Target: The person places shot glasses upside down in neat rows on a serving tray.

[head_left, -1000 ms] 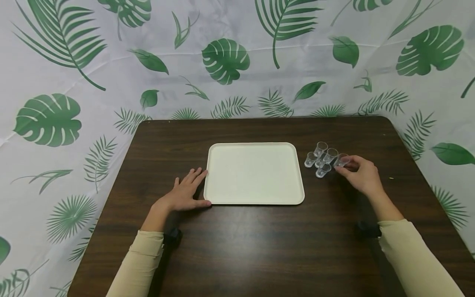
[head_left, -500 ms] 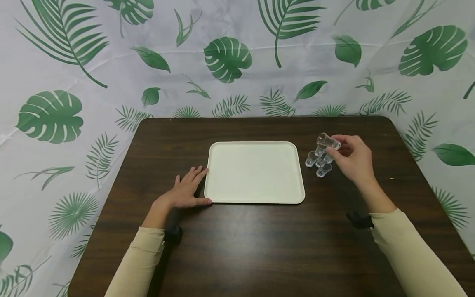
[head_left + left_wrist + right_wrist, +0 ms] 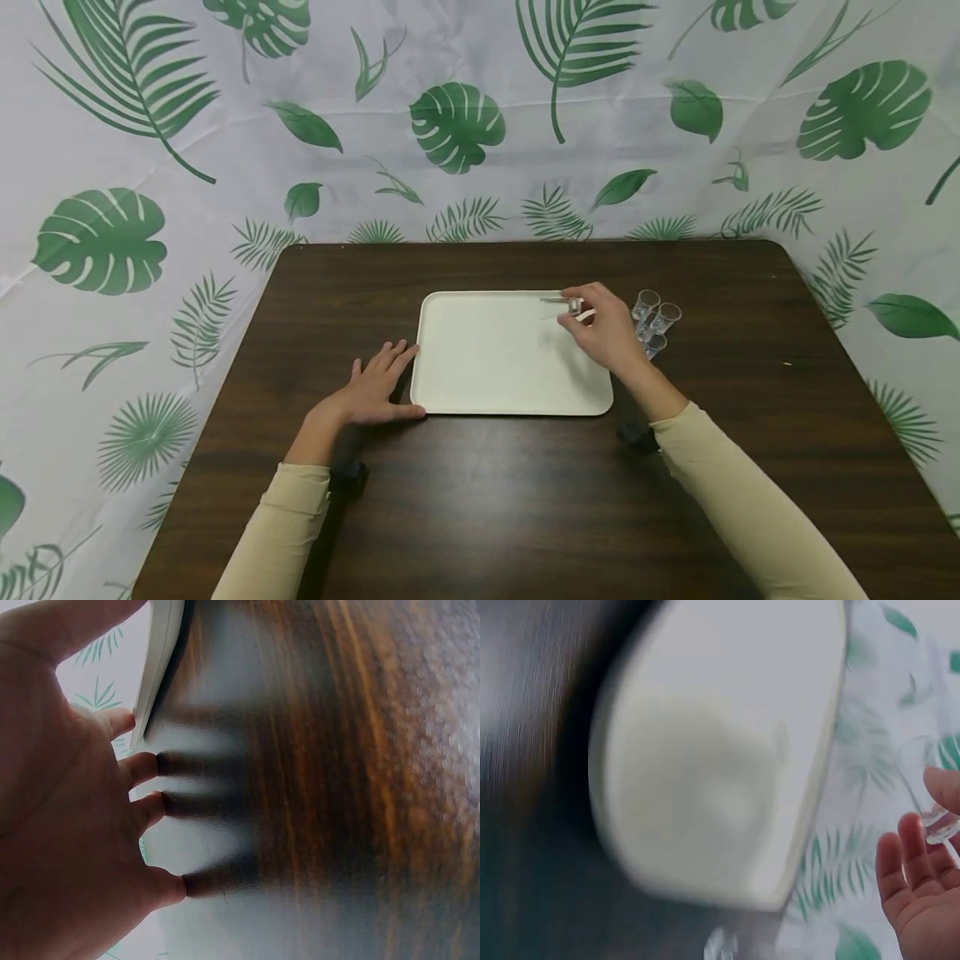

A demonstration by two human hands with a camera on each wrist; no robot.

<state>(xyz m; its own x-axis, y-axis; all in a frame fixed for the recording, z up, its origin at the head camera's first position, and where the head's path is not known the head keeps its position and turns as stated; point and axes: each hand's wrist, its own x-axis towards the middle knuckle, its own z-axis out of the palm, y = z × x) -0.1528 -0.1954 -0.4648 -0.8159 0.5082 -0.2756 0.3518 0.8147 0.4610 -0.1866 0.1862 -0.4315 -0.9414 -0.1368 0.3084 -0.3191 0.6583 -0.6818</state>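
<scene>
My left hand (image 3: 367,396) lies at the left side of a cream rectangular tray (image 3: 480,358). Its fingers are spread, with the thumb at the front left corner and fingertips at the left rim. In the left wrist view, that hand (image 3: 67,787) has its fingertips down on the dark table. Over the tray's back right part, my right hand (image 3: 606,332) pinches a clear shot glass (image 3: 573,306) by its base, the glass lying sideways with its mouth to the left. The right wrist view shows this shot glass (image 3: 934,821) between thumb and fingers.
Several more clear shot glasses (image 3: 664,318) stand close together on the brown wooden table (image 3: 525,500), just right of the tray, partly hidden by my right hand. A leaf-printed cloth (image 3: 450,200) hangs behind the table.
My right hand has picked up a shot glass from the right of the cluster, lifted it over the others and carried it left above the tray. The left hand has stayed in place.
</scene>
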